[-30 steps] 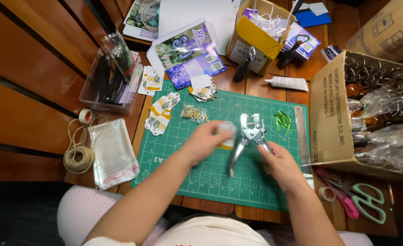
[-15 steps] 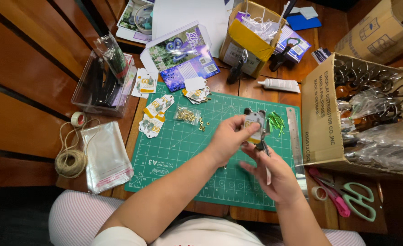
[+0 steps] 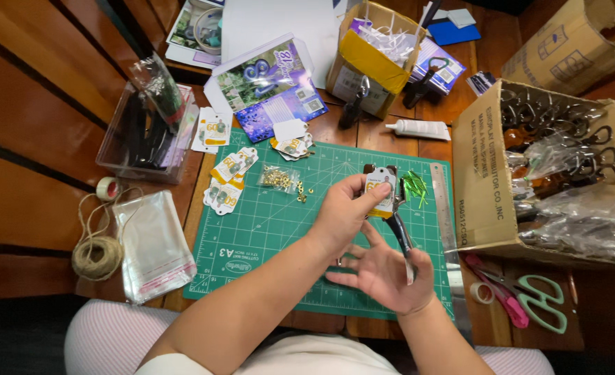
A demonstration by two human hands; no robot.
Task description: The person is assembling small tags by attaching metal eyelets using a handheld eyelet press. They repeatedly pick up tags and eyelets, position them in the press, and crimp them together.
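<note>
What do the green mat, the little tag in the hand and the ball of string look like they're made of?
Green mat: likely matte rubbery plastic, printed with a grid. Tag in the left hand: seemingly thin printed card, flat and stiff. Ball of string: rough tan fibre, probably jute.

Cutting mat (image 3: 266, 229): matt green, gridded. On it: glossy paper tag (image 3: 380, 196) and shiny metal punch pliers (image 3: 399, 229). Left of mat: rough twine (image 3: 97, 255), clear glossy plastic bags (image 3: 153, 243). Right: brown cardboard box (image 3: 477, 180).
</note>
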